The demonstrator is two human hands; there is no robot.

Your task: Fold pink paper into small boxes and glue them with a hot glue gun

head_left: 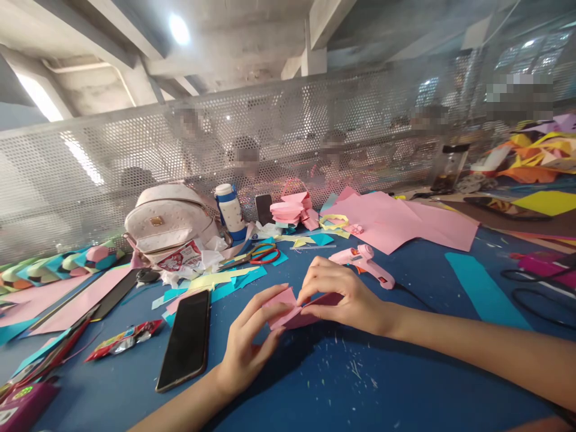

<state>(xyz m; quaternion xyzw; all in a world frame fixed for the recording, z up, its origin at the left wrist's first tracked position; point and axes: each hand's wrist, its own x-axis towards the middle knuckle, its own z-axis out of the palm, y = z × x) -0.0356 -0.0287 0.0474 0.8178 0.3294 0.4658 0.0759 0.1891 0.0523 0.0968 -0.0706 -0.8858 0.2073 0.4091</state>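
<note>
Between my hands, just above the blue table (382,384), is a folded piece of pink paper (288,319). My left hand (252,336) grips its left end, fingers over the top and thumb beneath. With thumb and fingertips, my right hand (335,294) pinches the paper near its middle fold; part of the sheet is hidden behind those fingers. A pink glue gun (366,264) lies just beyond my right hand, its dark cord running off to the right. Left of my left hand lies a black phone (185,339).
Scissors with red handles (264,254) lie among blue and yellow paper strips. Behind stand a pale backpack (173,219), a blue-and-white bottle (231,213) and a pink paper piece (294,210). Large pink sheets (400,219) spread at back right, before a perforated metal screen (279,144).
</note>
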